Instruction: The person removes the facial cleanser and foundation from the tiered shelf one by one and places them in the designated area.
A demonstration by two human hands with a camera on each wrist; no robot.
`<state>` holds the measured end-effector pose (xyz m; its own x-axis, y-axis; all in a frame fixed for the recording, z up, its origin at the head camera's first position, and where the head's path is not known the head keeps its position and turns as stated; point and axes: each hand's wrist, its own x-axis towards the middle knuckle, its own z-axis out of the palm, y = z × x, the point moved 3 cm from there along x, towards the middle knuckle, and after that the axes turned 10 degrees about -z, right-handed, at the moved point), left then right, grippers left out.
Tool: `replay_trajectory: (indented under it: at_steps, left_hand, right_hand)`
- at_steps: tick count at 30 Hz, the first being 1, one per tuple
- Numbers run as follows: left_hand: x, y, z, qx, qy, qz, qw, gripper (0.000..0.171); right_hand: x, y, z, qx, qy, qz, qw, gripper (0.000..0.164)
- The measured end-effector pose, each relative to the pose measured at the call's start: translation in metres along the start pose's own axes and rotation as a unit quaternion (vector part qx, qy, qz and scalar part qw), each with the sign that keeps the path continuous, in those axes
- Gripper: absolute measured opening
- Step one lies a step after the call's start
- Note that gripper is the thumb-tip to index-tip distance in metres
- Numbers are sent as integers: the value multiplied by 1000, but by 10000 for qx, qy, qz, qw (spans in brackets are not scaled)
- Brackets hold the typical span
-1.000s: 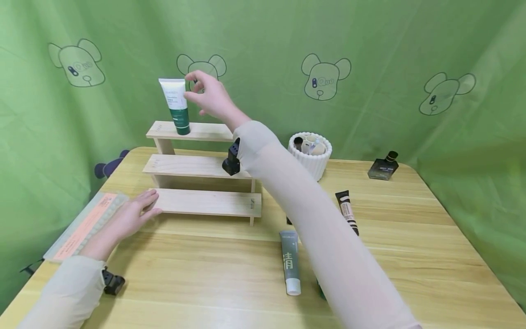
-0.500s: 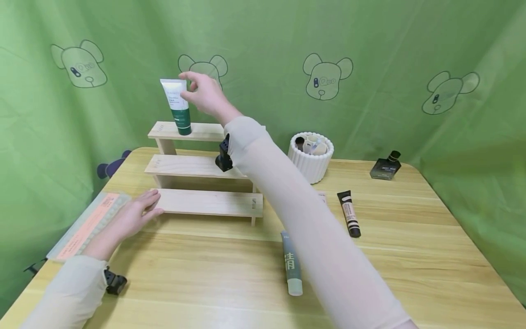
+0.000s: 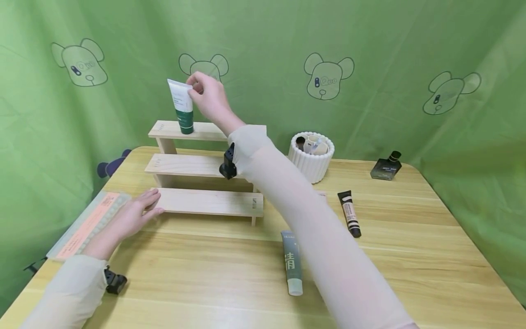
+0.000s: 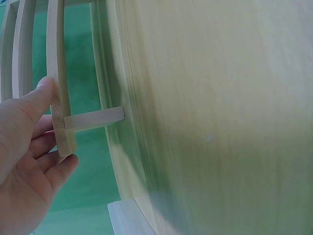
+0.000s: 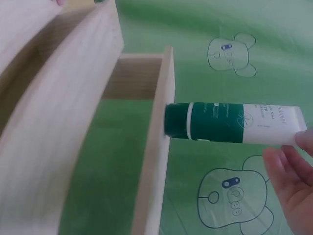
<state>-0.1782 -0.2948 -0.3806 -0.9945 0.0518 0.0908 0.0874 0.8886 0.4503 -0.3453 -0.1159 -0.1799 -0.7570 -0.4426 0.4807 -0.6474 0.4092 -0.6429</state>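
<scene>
A white-and-green squeeze tube stands cap-down on the top board of the wooden three-tier stand, leaning a little to the left. My right hand pinches its flat upper end at the right corner; the right wrist view shows the thumb on the white part of the tube. At the stand's lower left, my left hand grips the end of the bottom board. In the left wrist view the thumb lies on that board, with the fingers curled around its end.
A grey-green tube and a black-and-pink tube lie on the table. A white ribbed brush holder and a dark bottle stand behind. A flat pink-and-clear package lies left. Green curtain surrounds the table.
My right hand first moved left onto the tube's upper end, then took hold of it. The tube has shifted slightly right and tilts more. My left hand stays on the stand.
</scene>
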Motion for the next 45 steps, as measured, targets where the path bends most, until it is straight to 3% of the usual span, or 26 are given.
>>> replay_trajectory:
  at_steps: [10, 21, 27, 36, 45]
  left_hand:
    - [-1, 0, 0, 6, 25, 58, 10000, 54]
    - [0, -4, -1, 67, -3, -14, 10000, 55]
    - [0, -5, -1, 55, -57, -10, 10000, 55]
    - [-2, -4, -3, 31, -147, -61, 9999, 57]
    - [-3, -4, -4, 67, -166, -84, 9998, 58]
  right_hand:
    - [-26, 18, -13, 711, 672, -424, 9943, 5]
    - [-67, 30, -54, 1647, 973, -704, 9790, 8]
    - [-93, 46, -72, 1694, 810, -311, 9817, 8]
    - [-137, 64, -102, 915, 324, -15, 9953, 8]
    - [-187, 92, -130, 967, -63, 396, 9945, 8]
